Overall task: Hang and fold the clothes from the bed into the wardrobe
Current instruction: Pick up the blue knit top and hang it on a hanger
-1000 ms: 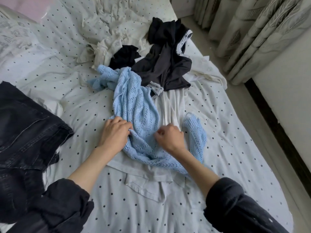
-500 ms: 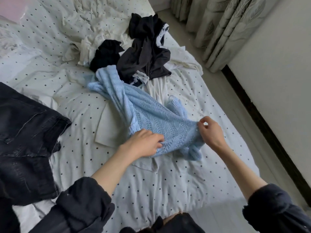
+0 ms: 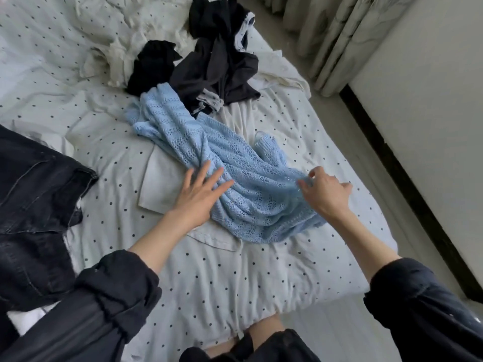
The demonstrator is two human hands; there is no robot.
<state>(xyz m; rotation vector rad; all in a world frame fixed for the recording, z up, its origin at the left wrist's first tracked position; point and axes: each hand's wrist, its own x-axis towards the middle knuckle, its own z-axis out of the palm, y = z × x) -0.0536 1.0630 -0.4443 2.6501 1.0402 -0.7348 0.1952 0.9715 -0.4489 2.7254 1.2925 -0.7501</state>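
A light blue knitted sweater (image 3: 235,173) lies stretched diagonally across the polka-dot bed (image 3: 222,283), on top of a white garment (image 3: 159,184). My left hand (image 3: 198,192) lies flat with spread fingers on the sweater's left edge. At the sweater's right edge my right hand (image 3: 324,194) pinches the knit. Behind the sweater sits a heap of black clothes (image 3: 217,61) and a crumpled cream garment (image 3: 117,58).
Dark denim jeans (image 3: 34,210) lie on the bed's left side. The floor (image 3: 339,330) runs along the bed's right edge beside a white wall with a dark skirting (image 3: 407,184). Patterned curtains (image 3: 339,35) hang at the top right.
My left hand has let go of the sweater and now lies flat on it with fingers spread. The right hand dragged the sweater's edge to the right, spreading it out.
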